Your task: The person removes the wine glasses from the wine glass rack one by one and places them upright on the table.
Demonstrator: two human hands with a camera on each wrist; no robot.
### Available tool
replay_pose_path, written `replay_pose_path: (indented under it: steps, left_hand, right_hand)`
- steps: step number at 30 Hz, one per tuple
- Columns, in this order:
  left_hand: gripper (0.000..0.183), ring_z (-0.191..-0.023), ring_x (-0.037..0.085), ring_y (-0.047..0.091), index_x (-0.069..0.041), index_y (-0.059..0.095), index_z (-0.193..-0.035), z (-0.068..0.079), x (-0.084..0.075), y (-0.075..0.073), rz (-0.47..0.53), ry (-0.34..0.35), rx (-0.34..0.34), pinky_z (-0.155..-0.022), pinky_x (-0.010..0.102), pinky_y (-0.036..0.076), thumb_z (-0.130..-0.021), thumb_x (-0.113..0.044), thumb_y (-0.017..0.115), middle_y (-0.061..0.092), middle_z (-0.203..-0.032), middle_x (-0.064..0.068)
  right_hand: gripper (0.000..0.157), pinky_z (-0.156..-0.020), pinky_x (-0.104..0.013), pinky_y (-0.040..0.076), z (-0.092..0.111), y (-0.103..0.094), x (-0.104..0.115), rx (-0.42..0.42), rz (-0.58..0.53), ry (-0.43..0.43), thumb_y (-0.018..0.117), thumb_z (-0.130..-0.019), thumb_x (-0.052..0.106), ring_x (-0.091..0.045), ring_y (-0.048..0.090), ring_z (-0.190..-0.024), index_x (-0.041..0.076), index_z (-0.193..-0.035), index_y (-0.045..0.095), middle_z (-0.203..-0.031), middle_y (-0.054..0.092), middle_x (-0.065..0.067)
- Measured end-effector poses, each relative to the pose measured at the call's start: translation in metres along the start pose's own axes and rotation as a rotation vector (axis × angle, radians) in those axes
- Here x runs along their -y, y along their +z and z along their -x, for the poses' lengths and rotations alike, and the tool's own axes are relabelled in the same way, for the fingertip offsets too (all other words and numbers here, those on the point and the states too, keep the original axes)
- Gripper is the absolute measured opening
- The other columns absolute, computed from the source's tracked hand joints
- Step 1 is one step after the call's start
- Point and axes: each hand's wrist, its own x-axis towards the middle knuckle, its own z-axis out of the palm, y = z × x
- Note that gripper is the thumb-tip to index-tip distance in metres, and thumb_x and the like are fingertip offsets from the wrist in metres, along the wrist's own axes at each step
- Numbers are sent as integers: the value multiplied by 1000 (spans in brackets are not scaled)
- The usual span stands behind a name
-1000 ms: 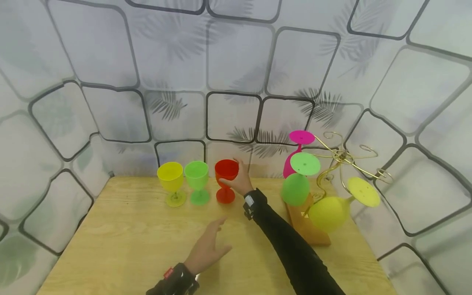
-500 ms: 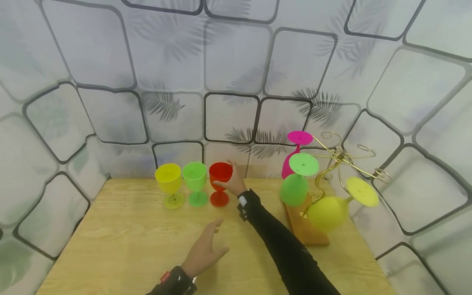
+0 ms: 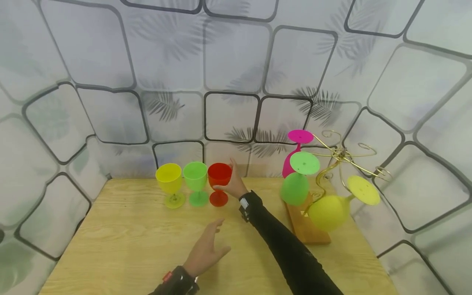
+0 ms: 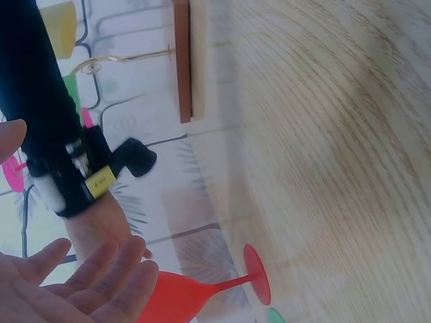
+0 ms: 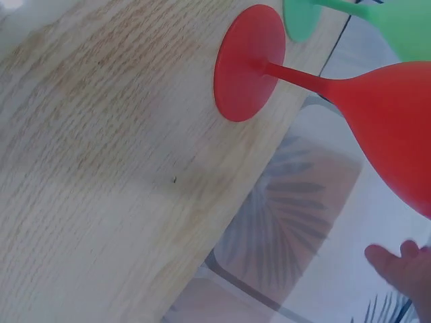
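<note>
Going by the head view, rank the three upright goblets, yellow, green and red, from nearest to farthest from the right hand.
From the right hand:
1. Red goblet, right end of the row.
2. Green goblet, middle.
3. Yellow goblet, left end.

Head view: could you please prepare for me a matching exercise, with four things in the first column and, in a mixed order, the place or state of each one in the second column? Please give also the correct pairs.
Column one
1. red goblet
2. pink goblet
3. wooden base
4. left hand

Column two
A. over the table, holding nothing
B. under the gold rack
C. upright, at the right end of a row of three
D. upside down, its foot above its bowl

Correct pairs: 1-C; 2-D; 3-B; 4-A
</note>
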Motion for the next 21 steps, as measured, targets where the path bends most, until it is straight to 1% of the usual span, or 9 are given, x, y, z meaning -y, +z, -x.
replay_pose_path:
  steps: [3, 6, 8, 9, 11, 13, 17, 19, 21]
  left_hand:
    - [72, -118, 36, 52, -6, 35, -140, -1, 1, 2, 18, -10, 18, -91, 53, 49, -80, -19, 72, 46, -138, 16]
    - [72, -119, 35, 52, -7, 35, -141, -2, 2, 3, 18, -39, 33, -92, 54, 49, -80, -20, 71, 45, -140, 15]
    - [72, -119, 35, 52, -8, 35, -141, -2, 4, 3, 10, -49, 34, -93, 53, 49, -80, -20, 71, 44, -140, 15]
    - [72, -119, 35, 52, -8, 35, -141, -2, 4, 3, 3, -51, 33, -93, 53, 49, -80, -20, 71, 45, -141, 15]
    - [71, -118, 35, 53, -8, 35, -141, -1, 5, 3, -7, -45, 32, -92, 52, 49, -80, -21, 71, 45, -140, 16]
    - [72, -118, 35, 53, -8, 35, -141, -1, 6, 4, -3, -39, 33, -92, 52, 49, -80, -21, 71, 44, -141, 16]
    - [74, -119, 36, 52, -7, 33, -142, -3, 6, 5, 15, -28, 54, -92, 52, 49, -81, -23, 71, 43, -142, 17]
    - [74, -119, 37, 51, -6, 32, -142, -4, 5, 5, 19, -27, 64, -92, 53, 49, -81, -23, 70, 42, -142, 17]
    - [73, -119, 37, 51, -6, 33, -142, -5, 6, 7, 14, -20, 72, -92, 54, 49, -81, -23, 70, 42, -142, 17]
  right_hand:
    - [116, -109, -59, 32, 12, -12, 2, -16, 32, -17, 84, -68, 18, -39, 26, -139, 13, -150, 2, -155, 15, -17]
    - [114, -110, -62, 28, 27, -24, 7, -35, 57, -66, 84, -67, 18, -38, 23, -141, 12, -150, 6, -157, 12, -13]
    - [112, -111, -62, 25, 40, -32, 11, -30, 75, -102, 84, -67, 17, -38, 21, -142, 9, -149, 9, -156, 16, -14]
    - [110, -112, -61, 25, 48, -35, 13, -24, 97, -110, 84, -67, 17, -36, 22, -142, 9, -149, 11, -155, 18, -14]
    - [105, -112, -59, 26, 65, -42, 20, 4, 134, -121, 82, -69, 19, -35, 25, -141, 8, -149, 14, -154, 22, -14]
    - [98, -111, -58, 29, 84, -48, 27, 43, 159, -113, 80, -72, 20, -34, 29, -139, 9, -148, 19, -152, 28, -15]
    - [85, -109, -57, 34, 122, -61, 43, 125, 160, -113, 76, -76, 22, -32, 37, -135, 11, -146, 29, -147, 39, -13]
    - [81, -108, -55, 36, 139, -68, 49, 163, 161, -109, 75, -77, 22, -29, 40, -134, 12, -145, 32, -145, 43, -10]
    - [76, -107, -52, 39, 154, -77, 53, 197, 176, -126, 74, -78, 22, -26, 43, -132, 12, -143, 36, -141, 48, -8]
